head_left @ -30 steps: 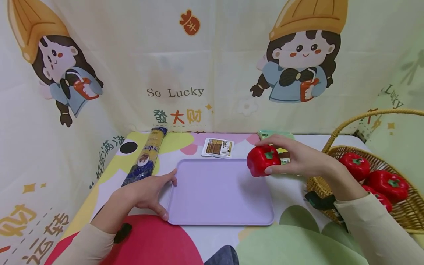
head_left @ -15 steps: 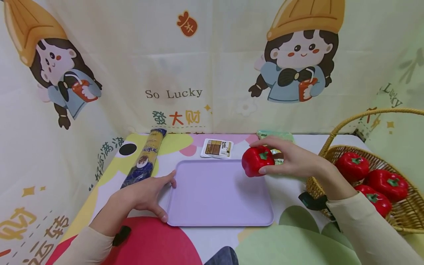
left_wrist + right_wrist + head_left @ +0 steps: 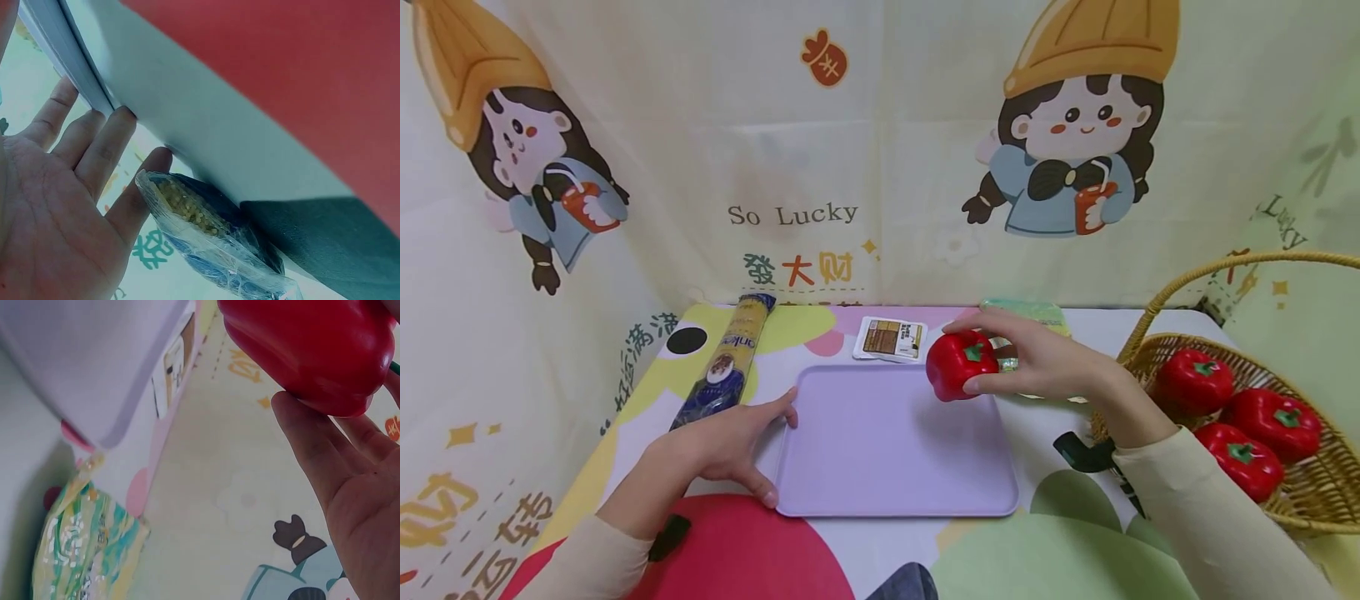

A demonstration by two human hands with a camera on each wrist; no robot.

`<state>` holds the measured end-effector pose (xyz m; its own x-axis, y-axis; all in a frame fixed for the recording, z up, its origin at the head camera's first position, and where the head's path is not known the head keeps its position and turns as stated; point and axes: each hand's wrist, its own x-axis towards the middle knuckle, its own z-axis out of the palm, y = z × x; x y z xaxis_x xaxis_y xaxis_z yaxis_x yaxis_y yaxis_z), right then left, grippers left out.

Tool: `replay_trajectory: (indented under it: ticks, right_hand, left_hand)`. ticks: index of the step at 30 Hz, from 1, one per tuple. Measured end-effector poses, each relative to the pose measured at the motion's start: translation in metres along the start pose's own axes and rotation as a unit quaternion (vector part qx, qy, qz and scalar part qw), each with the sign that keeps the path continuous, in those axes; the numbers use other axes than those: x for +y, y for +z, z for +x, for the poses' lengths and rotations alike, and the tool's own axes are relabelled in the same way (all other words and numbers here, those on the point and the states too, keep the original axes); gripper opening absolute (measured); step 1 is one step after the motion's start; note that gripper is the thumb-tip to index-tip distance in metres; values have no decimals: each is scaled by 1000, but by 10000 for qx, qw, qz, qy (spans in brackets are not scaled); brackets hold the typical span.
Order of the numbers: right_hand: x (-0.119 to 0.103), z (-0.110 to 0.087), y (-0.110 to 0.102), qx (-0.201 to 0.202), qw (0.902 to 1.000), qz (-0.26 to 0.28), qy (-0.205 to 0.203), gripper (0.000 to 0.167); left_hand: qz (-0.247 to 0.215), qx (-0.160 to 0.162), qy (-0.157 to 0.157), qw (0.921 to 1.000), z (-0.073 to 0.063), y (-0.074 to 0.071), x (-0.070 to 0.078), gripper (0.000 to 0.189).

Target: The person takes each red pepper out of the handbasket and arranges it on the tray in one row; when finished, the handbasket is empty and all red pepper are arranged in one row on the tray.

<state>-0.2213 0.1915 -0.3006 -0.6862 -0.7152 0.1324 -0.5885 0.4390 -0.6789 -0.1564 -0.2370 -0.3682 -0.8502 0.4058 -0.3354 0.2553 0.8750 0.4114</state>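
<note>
A red bell pepper (image 3: 955,367) with a green stem is held between the thumb and fingers of my right hand (image 3: 1037,358). It hangs above the right part of a lilac rectangular tray (image 3: 880,450). At the tray's left side, my left hand (image 3: 722,450) touches the edge with thumb and fingertips spread apart. In the left wrist view, the fingers of that hand (image 3: 56,206) look fairly straight against the tray's rim (image 3: 81,62). The right wrist view shows the pepper (image 3: 319,350) resting against the fingertips, its upper part cut off by the frame.
A wicker basket (image 3: 1330,492) with several red bell peppers (image 3: 1240,458) stands on the right. Left of the tray lies a long blue-and-yellow pasta packet (image 3: 722,367). Behind the tray is a flat white-and-brown package (image 3: 891,339). A green packet (image 3: 1030,312) lies partly behind my right hand.
My right hand has carried the pepper leftward, further over the tray. More of the peppers in the basket now shows. My left hand stays at the tray's left edge.
</note>
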Motion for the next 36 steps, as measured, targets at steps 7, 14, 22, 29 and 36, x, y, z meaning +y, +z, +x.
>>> replay_trajectory:
  ticks: [7, 14, 22, 29, 36]
  right_hand:
    - [-4, 9, 8, 36, 9999, 98, 94, 73]
    - [-4, 15, 12, -13, 9999, 125, 31, 71]
    - [-8, 21, 9, -21, 9998, 160, 65, 75]
    - [-13, 25, 15, -129, 9998, 136, 114, 74]
    - [-13, 26, 24, -219, 9986, 414, 247, 73]
  left_hand:
    - [-63, -28, -16, 10000, 0, 0, 0, 125]
    - [-74, -54, 10, 10000, -1, 2, 0, 124]
    - [-18, -21, 20, 10000, -2, 1, 1, 124]
    - [12, -68, 35, 10000, -2, 1, 0, 130]
    - [43, -97, 181, 9998, -2, 0, 0, 131]
